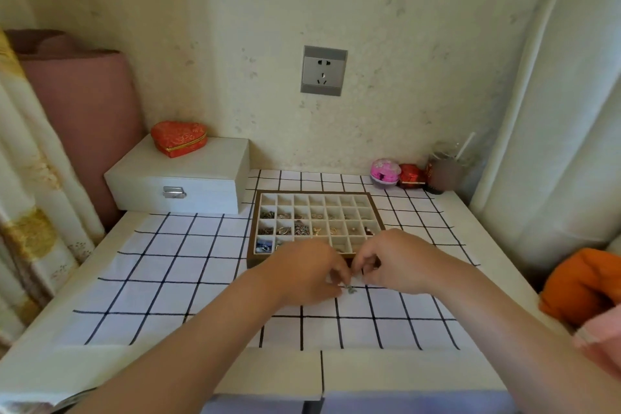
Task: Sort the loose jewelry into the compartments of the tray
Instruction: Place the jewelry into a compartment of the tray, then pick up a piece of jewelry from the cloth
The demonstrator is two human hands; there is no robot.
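Observation:
A brown tray (375, 202) with a grid of small white compartments sits on the checked cloth; several of its middle and front cells hold rings, chains and earrings. My left hand (302, 274) and my right hand (396, 262) meet just in front of the tray's near edge, fingertips pinched together. A small silvery jewelry piece (350, 289) hangs from between the fingertips, just above the cloth. Which hand grips it is unclear; both seem to touch it. My hands hide the tray's front row.
A white jewelry box (181, 175) with a red heart-shaped case (178, 138) on top stands at the back left. A pink round case (385, 171), a red box (410, 175) and a dark cup (443, 175) sit at the back right. Orange cloth (581, 282) lies at the right.

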